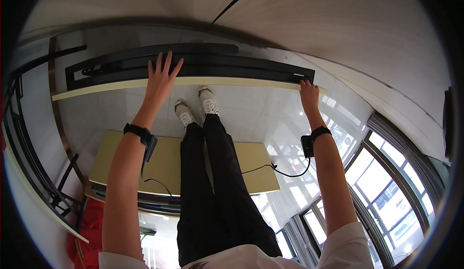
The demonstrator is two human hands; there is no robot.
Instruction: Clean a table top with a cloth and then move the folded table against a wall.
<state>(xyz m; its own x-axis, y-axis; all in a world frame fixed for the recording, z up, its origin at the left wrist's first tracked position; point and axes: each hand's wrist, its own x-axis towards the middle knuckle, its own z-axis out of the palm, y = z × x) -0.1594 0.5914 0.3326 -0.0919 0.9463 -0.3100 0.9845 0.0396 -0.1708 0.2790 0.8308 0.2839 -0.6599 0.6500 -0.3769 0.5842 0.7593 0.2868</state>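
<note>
A folding table (232, 81) stands on its long edge across the far side of my feet, with its pale yellow top edge facing me. Its black metal frame (251, 66) is folded against the far side of that top. My left hand (160, 78) reaches over the pale edge, fingers spread over the black frame left of the middle. At the right end, my right hand (309, 95) grips the corner, with its fingers bent over the frame and top edge. Black bands with small dark boxes circle both my wrists; cables run from the boxes.
Another pale yellow tabletop (135, 158) lies behind my legs. Black metal table frames (29, 129) stand along the left, near a red cloth-like thing (92, 228). A wooden-looking panel (309, 18) rises beyond the table. Tall windows (386, 187) are at right, above shiny tiles.
</note>
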